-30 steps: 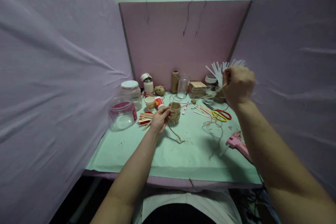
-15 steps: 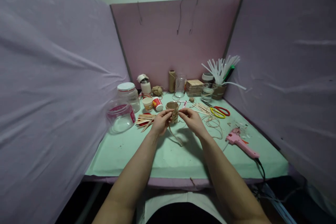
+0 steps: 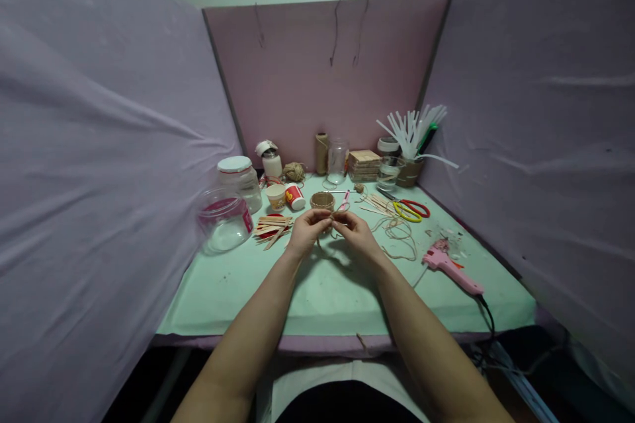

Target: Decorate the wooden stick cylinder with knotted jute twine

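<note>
Lilac cloth walls [image 3: 536,145] close in a pale green tabletop [image 3: 238,297], and from here I see a wide open jar [image 3: 225,225] on its left and a pink glue gun [image 3: 454,269] lying on its right. Between them the person's left hand [image 3: 305,232] and right hand [image 3: 359,232] are together, fingertips meeting, pinching what looks like thin cord. Yellow-and-red scissors [image 3: 409,210] lie beyond the right hand. The small brown cup [image 3: 322,200] stands upright just behind the fingers, which hide most of its side; I can't tell whether they touch it. Its rim looks covered in cord, so I'd judge that part done. A tangle of loose twine [image 3: 399,238] lies right of the hands, and a short cord tail [image 3: 319,246] hangs below the left one; with both loose, the cord work seems unfinished, though how much is left I can't tell.
</note>
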The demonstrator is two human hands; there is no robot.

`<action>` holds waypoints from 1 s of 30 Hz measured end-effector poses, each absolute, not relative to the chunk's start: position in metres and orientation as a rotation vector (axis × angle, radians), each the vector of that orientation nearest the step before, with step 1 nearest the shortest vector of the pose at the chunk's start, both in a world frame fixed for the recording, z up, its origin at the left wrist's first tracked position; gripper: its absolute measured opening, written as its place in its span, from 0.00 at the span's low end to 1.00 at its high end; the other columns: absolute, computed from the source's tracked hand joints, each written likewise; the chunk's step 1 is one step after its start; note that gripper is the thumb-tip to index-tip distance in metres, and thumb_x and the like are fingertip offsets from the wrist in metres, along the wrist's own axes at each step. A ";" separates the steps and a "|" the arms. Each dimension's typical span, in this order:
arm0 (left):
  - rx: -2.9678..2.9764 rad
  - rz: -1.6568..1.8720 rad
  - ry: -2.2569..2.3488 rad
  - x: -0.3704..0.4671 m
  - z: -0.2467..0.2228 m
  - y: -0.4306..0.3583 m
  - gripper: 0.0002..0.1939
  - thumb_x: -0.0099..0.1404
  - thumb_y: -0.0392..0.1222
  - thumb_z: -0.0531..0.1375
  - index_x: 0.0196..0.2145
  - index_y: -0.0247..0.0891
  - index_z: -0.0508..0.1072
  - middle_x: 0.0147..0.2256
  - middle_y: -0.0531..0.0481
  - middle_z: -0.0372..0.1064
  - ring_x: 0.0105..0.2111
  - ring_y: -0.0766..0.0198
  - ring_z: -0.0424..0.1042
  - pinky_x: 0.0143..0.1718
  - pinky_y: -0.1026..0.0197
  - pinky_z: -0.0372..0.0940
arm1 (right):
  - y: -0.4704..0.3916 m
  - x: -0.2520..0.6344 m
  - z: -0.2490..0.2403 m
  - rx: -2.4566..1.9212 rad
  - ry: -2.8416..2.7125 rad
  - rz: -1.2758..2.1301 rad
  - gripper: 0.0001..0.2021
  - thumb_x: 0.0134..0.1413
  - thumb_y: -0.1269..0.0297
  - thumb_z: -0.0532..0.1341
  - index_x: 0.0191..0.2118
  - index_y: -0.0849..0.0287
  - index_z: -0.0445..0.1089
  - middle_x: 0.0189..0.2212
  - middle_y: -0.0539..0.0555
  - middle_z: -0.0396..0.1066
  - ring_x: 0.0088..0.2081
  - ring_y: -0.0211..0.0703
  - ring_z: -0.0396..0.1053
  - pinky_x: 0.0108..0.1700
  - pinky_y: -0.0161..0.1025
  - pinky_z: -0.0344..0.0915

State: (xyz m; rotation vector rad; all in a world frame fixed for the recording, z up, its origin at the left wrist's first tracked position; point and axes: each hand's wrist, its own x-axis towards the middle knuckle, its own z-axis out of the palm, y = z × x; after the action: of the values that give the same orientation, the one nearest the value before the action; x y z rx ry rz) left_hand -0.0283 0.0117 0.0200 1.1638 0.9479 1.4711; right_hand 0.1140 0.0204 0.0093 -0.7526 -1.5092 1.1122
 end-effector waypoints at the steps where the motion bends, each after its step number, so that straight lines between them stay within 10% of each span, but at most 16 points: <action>1: 1.193 1.488 0.964 -0.028 0.020 0.011 0.16 0.45 0.42 0.69 0.32 0.34 0.76 0.31 0.48 0.75 0.31 0.64 0.72 0.38 0.59 0.65 | 0.020 0.113 0.008 -0.729 -1.531 1.145 0.14 0.46 0.57 0.64 0.39 0.57 0.70 0.36 0.53 0.73 0.38 0.43 0.70 0.42 0.40 0.66; 12: 1.124 1.387 0.989 -0.023 0.016 0.011 0.19 0.43 0.38 0.69 0.35 0.34 0.77 0.28 0.49 0.72 0.28 0.68 0.68 0.31 0.64 0.62 | 0.031 0.128 -0.003 -1.158 -1.582 0.609 0.12 0.53 0.58 0.55 0.28 0.58 0.71 0.27 0.54 0.73 0.31 0.44 0.68 0.37 0.39 0.62; 23: 0.931 1.205 0.989 -0.017 0.017 0.007 0.16 0.44 0.37 0.68 0.34 0.31 0.76 0.25 0.48 0.71 0.21 0.74 0.61 0.21 0.69 0.51 | 0.027 0.129 0.001 -0.869 -1.743 0.569 0.25 0.39 0.74 0.53 0.48 0.58 0.66 0.46 0.57 0.66 0.45 0.45 0.64 0.52 0.45 0.61; 30: 1.062 1.265 1.020 -0.014 0.014 0.007 0.15 0.44 0.41 0.68 0.30 0.31 0.76 0.22 0.49 0.71 0.18 0.74 0.58 0.20 0.67 0.49 | 0.024 0.129 0.006 -0.787 -1.682 0.797 0.12 0.50 0.64 0.58 0.43 0.57 0.69 0.39 0.54 0.70 0.42 0.44 0.67 0.46 0.42 0.64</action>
State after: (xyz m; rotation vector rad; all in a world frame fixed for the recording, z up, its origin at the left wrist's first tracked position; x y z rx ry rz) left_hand -0.0140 0.0071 0.0138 1.0624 1.0196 1.2653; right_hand 0.1293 0.0237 0.0063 -0.7868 -1.6819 0.7973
